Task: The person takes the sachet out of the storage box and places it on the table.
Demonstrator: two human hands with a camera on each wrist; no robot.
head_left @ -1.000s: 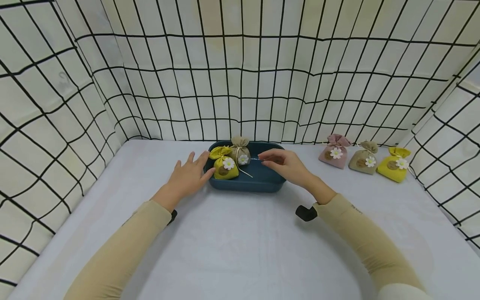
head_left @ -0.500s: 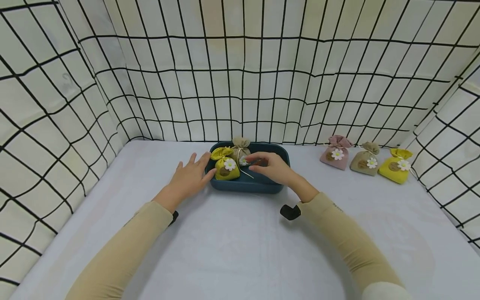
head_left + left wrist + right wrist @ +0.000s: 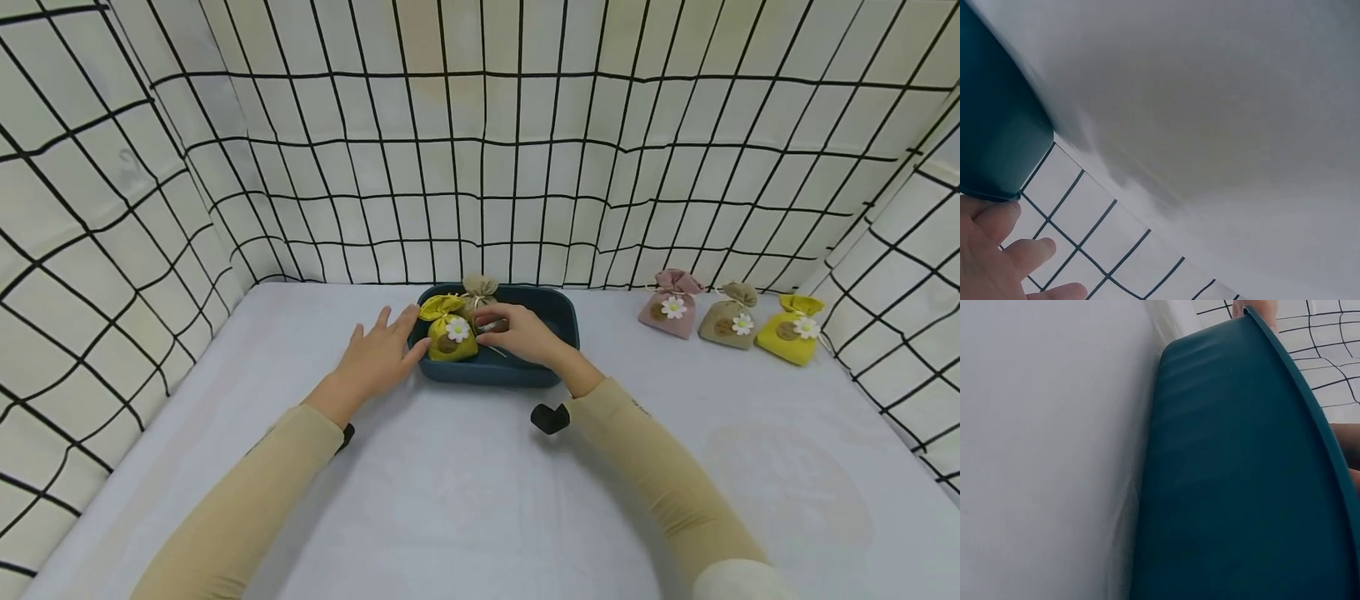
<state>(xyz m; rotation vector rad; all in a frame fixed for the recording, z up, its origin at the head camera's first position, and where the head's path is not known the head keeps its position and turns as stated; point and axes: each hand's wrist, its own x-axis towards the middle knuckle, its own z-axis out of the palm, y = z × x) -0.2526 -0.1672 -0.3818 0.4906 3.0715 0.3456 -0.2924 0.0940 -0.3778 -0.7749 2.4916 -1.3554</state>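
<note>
A dark teal tray [image 3: 491, 375] holds a yellow drawstring pouch [image 3: 448, 346] at its left end and a beige drawstring pouch [image 3: 480, 289] behind that, each tied with a cord. My left hand [image 3: 377, 354] rests at the tray's left rim, fingers spread; the left wrist view shows its fingers [image 3: 999, 220] touching the rim. Inside the tray, my right hand [image 3: 521, 335] has thumb and fingers curved apart, fingertips right at the beige pouch's front and covering its flower. The right wrist view mostly shows the tray's outer wall [image 3: 1235, 469], with the right hand largely hidden behind the rim.
On the white table [image 3: 450, 483], a pink pouch [image 3: 667, 308], another beige pouch [image 3: 727, 321] and another yellow pouch [image 3: 783, 337] stand in a row at the back right, each with a white flower. A black grid over white cloth [image 3: 525, 167] borders the back and sides.
My right hand has moved left inside the tray, from the bare right part to the beige pouch. My left hand, the tray and the pouches have stayed in place.
</note>
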